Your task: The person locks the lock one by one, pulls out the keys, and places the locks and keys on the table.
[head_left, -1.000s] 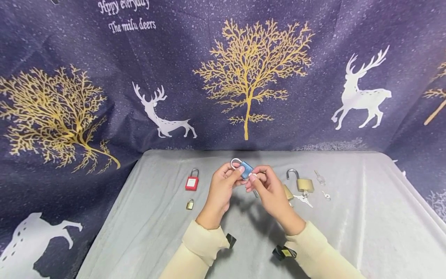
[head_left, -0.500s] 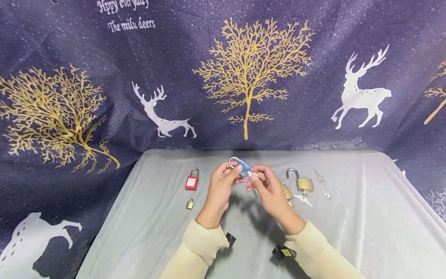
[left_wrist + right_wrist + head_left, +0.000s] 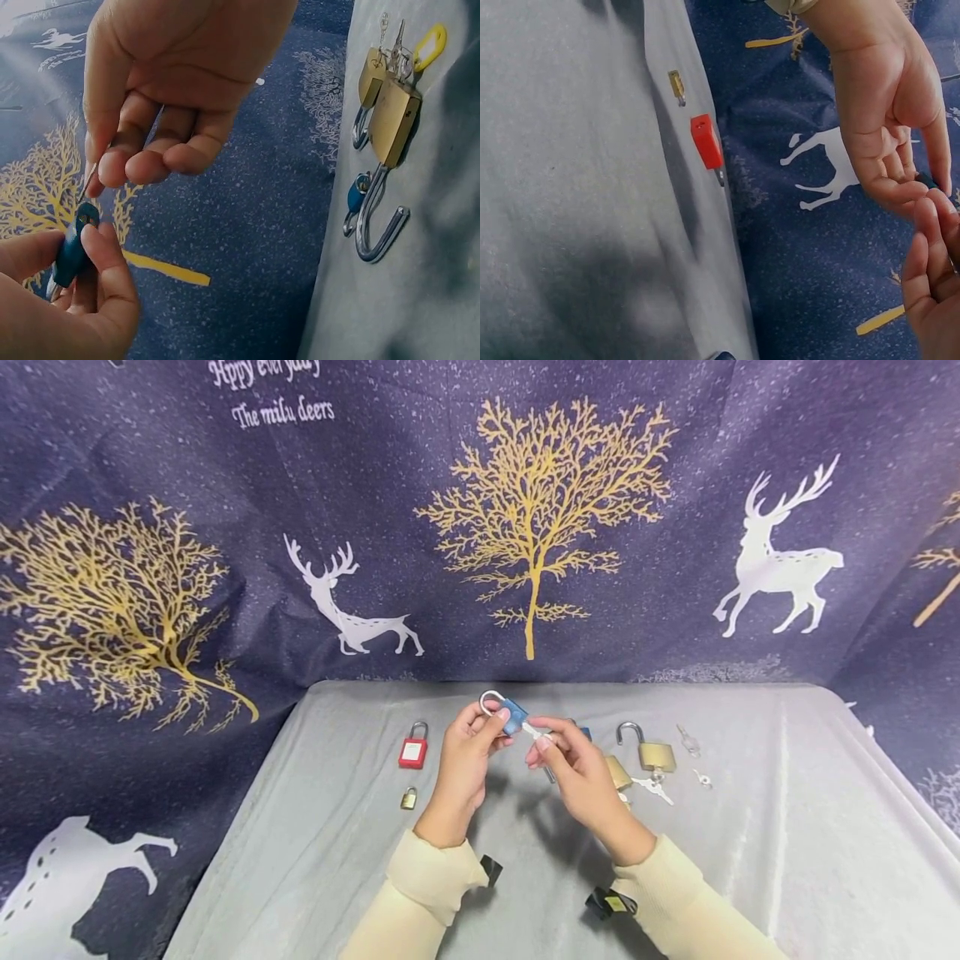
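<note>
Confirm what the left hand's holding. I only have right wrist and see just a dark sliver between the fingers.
Observer: A blue padlock, pinched by the left hand, shackle pointing up-left in the head view.
Operator: Right hand?
Observer: The right hand pinches a silver key, tip at the lock's keyhole.
Operator: Anything lying further right?
Observer: A brass padlock, shackle open.

White script on the dark backdrop point(image 3: 112, 460), near its top left corner, reads "Hppy everyday" with its upper part cut off, and under it "The milu deers". The red padlock point(image 3: 413, 748) near the table's left edge bears a white label, too small to read.
</note>
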### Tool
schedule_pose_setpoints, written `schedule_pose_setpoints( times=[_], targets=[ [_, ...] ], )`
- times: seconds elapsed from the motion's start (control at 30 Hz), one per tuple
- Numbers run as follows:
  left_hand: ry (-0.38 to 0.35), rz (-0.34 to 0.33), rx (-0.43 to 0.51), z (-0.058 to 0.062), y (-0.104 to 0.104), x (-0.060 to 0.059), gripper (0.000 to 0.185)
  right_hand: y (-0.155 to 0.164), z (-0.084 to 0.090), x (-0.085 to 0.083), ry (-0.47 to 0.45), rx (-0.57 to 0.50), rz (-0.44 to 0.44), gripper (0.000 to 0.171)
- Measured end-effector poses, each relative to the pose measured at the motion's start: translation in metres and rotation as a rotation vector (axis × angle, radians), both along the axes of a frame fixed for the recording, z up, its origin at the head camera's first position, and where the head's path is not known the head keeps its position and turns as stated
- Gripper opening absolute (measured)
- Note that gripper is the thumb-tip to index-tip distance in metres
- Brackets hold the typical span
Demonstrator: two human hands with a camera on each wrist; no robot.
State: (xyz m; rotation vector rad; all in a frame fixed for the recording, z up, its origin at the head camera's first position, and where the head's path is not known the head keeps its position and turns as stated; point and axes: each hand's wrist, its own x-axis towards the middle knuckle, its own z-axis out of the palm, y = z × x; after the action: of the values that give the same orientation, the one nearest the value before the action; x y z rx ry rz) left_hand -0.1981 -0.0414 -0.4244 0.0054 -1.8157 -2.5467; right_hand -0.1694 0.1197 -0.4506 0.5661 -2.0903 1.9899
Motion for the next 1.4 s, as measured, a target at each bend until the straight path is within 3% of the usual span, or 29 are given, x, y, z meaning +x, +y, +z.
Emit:
schedule_pose_setpoints(
  times=[0.33, 0.53, 0.77, 0.97, 1.17, 1.4],
  targets=[
    [0.035, 0.029, 0.010, 0.007, -0.014, -0.003, 0.019, 0.005, 0.007, -0.003, 0.005, 0.023, -0.049, 0.021],
    [0.019, 0.080, -0.027, 0.008, -0.029, -0.009, 0.028, 0.016, 0.016, -0.006, -0.003, -0.039, -0.073, 0.018],
    [0.003, 0.116, -0.069, 0.002, -0.050, -0.018, 0.035, 0.032, 0.021, -0.010, -0.039, -0.102, -0.067, 0.020],
    [0.001, 0.161, -0.116, -0.004, -0.073, -0.023, 0.037, 0.045, 0.021, -0.010, -0.085, -0.060, -0.161, 0.018],
    [-0.043, 0.208, -0.197, -0.012, -0.103, -0.026, 0.035, 0.060, 0.019, -0.009, -0.106, 0.019, -0.251, 0.021],
    [-0.084, 0.239, -0.226, -0.024, -0.133, -0.029, 0.040, 0.079, 0.017, -0.009, -0.128, 0.059, -0.313, 0.023]
  ],
)
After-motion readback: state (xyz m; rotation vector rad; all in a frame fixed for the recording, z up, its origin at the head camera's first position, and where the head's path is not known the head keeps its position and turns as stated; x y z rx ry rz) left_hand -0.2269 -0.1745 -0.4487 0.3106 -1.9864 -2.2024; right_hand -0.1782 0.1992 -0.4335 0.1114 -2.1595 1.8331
